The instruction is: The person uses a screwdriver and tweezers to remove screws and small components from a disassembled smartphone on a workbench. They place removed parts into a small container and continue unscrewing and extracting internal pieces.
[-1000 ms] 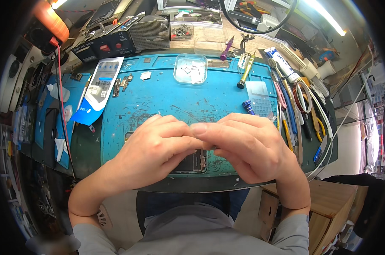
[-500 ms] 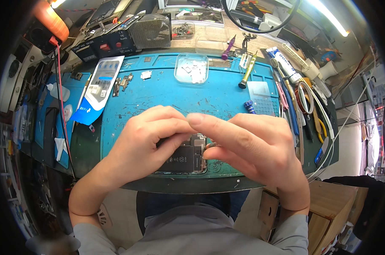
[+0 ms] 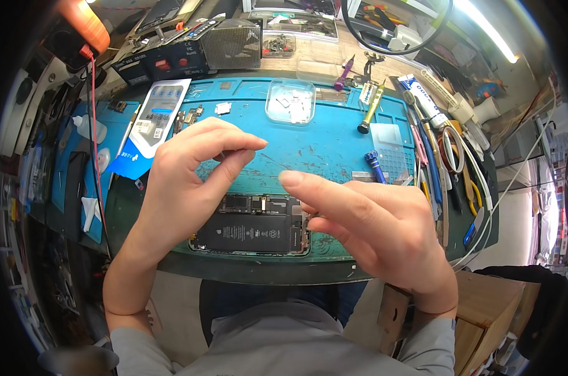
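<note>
Left fingers (image 3: pixel 240 139) pinched, right fingers (image 3: pixel 325 188) half-curled, hold unclear. Go gently above the phone (image 3: pixel 246 233) by the counter's (image 3: pixel 321 268) near edge.

Opened rectangular phone (image 3: pixel 249 208), flat black battery (image 3: pixel 249 233) exposed, lies on scuffed blue mat (image 3: pixel 337 147); bare left hand (image 3: pixel 190 160), bare right hand (image 3: pixel 381 222) near, apart.

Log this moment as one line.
opened phone: on blue mat, black battery exposed | left hand: near phone's left end, grip unclear | right hand: near phone's right end, grip unclear
</note>
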Tool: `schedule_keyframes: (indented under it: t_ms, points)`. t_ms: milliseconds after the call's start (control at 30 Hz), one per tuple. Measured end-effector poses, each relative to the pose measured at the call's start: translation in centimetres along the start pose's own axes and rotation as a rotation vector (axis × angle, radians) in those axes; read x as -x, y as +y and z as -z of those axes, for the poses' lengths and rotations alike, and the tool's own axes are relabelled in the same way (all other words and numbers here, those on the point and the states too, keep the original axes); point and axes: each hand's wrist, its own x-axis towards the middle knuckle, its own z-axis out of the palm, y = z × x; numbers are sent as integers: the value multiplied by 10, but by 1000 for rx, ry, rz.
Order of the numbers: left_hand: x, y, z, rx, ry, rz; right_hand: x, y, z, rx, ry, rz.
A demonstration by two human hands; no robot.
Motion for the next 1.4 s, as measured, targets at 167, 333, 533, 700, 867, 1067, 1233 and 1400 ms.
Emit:
schedule_keyframes:
  t_ms: [167,333,533,700,867,1067,1233,1400]
  points:
    - [0,-1,-1,-29,-5,-13,0,-4,-2,-39,22,-59]
    - [0,-1,-1,-58,3,-13,-1,-3,-2,-64,21,-74]
    - [-1,-1,-1,-83,-1,-20,1,-2,-3,-63,16,-86]
    - [5,-3,-2,-86,-22,-36,3,-3,-6,-76,11,-111]
    - [17,12,0,-238,-109,-86,5,9,1,-119,238,-183]
    - [54,29,0,-371,-311,-262,20,12,28,243,323,-528]
    - [73,34,-26,-503,-314,-321,54,29,20,502,250,-592]
    - [79,26,-38,-514,-195,-385,77,32,27,682,222,-592]
